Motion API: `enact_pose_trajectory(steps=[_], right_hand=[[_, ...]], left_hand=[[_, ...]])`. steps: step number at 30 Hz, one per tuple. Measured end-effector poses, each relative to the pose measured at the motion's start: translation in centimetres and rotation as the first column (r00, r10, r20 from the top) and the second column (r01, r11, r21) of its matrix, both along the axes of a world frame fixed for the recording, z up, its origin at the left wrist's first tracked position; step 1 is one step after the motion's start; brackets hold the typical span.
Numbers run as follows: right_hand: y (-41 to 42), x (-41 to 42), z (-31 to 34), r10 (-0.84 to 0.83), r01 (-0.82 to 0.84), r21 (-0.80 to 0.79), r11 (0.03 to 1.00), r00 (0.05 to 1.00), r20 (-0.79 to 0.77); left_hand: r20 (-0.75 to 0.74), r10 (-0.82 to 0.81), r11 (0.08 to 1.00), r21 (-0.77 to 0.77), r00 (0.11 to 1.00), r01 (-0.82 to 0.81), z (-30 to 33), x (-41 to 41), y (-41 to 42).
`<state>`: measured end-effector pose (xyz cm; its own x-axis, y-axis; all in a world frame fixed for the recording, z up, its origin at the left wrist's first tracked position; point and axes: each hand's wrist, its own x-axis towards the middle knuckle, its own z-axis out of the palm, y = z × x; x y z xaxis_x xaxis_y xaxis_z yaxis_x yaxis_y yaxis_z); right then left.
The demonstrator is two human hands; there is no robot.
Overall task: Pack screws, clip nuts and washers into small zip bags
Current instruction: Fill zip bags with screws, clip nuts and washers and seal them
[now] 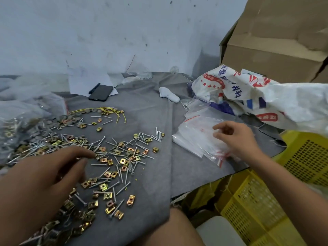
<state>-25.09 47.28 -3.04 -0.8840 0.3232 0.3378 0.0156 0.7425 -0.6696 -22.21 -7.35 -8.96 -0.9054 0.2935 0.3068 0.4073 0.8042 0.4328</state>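
Note:
Silver screws [127,144] and brass-coloured clip nuts [130,200] lie scattered over a grey cloth [156,183]. Round grey washers [53,124] sit at the back left of the spread. My left hand [58,167] hovers over the screws with its fingers stretched out, the index tip touching the pile near the middle. A stack of small clear zip bags [193,139] with red seal lines lies to the right. My right hand [236,137] is over that stack, fingers loosely curled above the top bag; whether it pinches a bag is unclear.
Larger plastic bags of hardware [19,119] lie at the far left. A black phone [101,93], a pen and white paper sit at the back. A printed woven sack [257,96] and a cardboard box [276,43] stand at the right. Yellow perforated crates [266,201] sit below the table edge.

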Motion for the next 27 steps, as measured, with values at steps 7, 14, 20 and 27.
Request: enact_pose_trajectory(steps=[7, 14, 20, 27], right_hand=[[-4.2, 1.5, 4.7, 0.227, -0.239, -0.124, 0.963, 0.968, -0.103], [-11.4, 1.7, 9.8, 0.470, -0.554, -0.189, 0.811, 0.809, -0.352], [-16.8, 0.6, 10.7, 0.606, -0.741, -0.405, 0.536, 0.672, -0.426], [-19.9, 0.5, 10.4, 0.889, -0.854, -0.506, 0.118, 0.318, -0.329]], left_hand=[[-0.052, 0.068, 0.945, 0.322, 0.996, -0.047, 3.7, 1.4, 3.3], [0.019, 0.070, 0.754, 0.653, 0.997, -0.066, 6.5, 3.3, 6.0], [0.194, -0.032, 0.540, 0.829, 0.980, -0.147, 8.4, 3.8, 6.9], [0.460, -0.477, 0.294, 0.887, 0.749, -0.357, 8.0, 3.3, 9.7]])
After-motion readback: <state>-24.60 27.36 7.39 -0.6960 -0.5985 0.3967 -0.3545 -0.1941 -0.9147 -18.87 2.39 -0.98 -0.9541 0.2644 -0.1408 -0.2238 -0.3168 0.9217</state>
